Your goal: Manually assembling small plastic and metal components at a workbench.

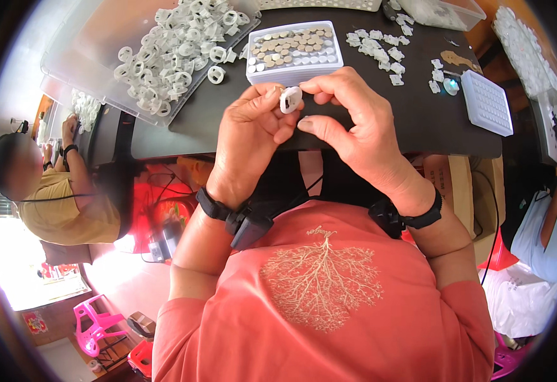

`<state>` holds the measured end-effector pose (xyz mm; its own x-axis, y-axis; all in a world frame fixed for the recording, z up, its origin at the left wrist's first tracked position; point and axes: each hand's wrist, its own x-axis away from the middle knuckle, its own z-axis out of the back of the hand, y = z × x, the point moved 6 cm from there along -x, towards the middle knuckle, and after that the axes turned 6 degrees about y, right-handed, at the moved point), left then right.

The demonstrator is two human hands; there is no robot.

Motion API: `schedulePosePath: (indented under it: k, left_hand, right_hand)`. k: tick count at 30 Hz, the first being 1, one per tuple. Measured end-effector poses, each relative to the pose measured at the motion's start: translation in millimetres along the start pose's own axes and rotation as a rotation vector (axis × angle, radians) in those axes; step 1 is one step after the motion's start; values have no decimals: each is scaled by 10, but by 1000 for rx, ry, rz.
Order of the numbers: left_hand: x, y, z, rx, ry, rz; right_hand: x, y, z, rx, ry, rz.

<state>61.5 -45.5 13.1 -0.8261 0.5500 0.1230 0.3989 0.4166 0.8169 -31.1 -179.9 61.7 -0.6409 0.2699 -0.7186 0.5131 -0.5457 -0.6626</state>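
Observation:
A small white plastic ring-shaped part (290, 100) is pinched between the thumb and fingers of my left hand (253, 118), just above the table's near edge. My right hand (353, 111) is beside it, thumb and index finger spread apart. Its index fingertip is close to the part's upper right side; whether they touch I cannot tell. Directly beyond my hands stands a white tray (296, 72) with rows of small round discs, some tan and some silver, like button cells. Several similar ring-shaped parts (183, 51) are heaped to its left.
The heap sits in a clear plastic bin (106, 48) at far left. Small white clips (380, 48) lie scattered right of the tray. A glowing piece (451, 86) and a white dimpled tray (487, 105) are near the dark table's (418, 121) right end. A person (62, 178) works at left.

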Motion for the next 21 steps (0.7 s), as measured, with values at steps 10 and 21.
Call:
schedulePosePath:
  k: [10,21]
  left_hand:
    - [18,-139,73,370,-178,140]
    - [102,-91,-3,224,-250,108]
  right_hand:
    - [2,-86,-205,13,34,83]
    - [33,-96,-245,105,42,111]
